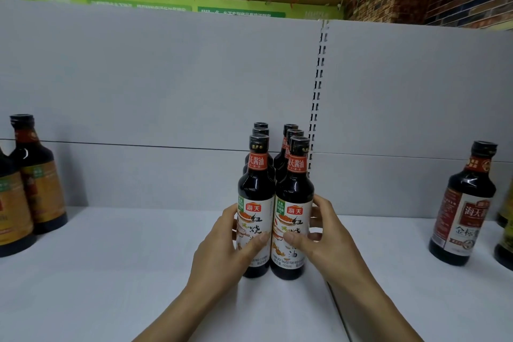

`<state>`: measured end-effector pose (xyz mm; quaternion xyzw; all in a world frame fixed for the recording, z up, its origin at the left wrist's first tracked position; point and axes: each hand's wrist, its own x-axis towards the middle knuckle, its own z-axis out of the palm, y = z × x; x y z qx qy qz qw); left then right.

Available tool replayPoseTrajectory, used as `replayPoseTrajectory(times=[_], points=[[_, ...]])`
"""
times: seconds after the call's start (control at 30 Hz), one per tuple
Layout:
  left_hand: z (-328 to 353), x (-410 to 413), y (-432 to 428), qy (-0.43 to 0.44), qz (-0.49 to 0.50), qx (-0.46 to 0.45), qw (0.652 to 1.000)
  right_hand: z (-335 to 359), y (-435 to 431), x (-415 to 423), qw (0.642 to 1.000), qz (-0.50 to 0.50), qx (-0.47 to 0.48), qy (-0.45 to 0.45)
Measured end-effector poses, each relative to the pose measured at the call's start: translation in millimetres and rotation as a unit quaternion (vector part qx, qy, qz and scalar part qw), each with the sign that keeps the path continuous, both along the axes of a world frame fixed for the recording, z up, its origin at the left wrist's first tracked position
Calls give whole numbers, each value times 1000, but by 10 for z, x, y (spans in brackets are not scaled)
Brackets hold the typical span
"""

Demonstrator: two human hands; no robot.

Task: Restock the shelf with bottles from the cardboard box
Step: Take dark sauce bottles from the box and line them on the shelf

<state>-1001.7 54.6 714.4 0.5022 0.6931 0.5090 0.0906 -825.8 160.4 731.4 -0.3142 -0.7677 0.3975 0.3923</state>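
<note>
Left hand (230, 247) wrapped round left front bottle (254, 203), right hand (326, 239) round right front bottle (294, 200).
Thumbs across labels, fingers curled round outer sides. Both bottles upright, touching, on shelf (111, 272), rear bottles (288, 130) directly beyond fingertips. Open shelf outboard of each hand; other bottles (466, 203) well apart on both sides; shelf seam (340, 314) just inboard of right forearm.

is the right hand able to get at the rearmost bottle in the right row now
Probably not head-on: the rearmost bottle stands behind the middle bottle and the front bottle, which the right hand grips. The shelf right of that row is bare, so a sideways reach might work.
</note>
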Motion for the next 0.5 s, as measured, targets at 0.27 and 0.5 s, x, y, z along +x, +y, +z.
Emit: replayPoseTrajectory(times=[0.27,0.5], points=[[141,-129,107,-128,5,26,991,151,161,63,997,-32,-49,51],[43,-472,707,-392,-41,-28,919,27,615,-451,935,19,-321,148]])
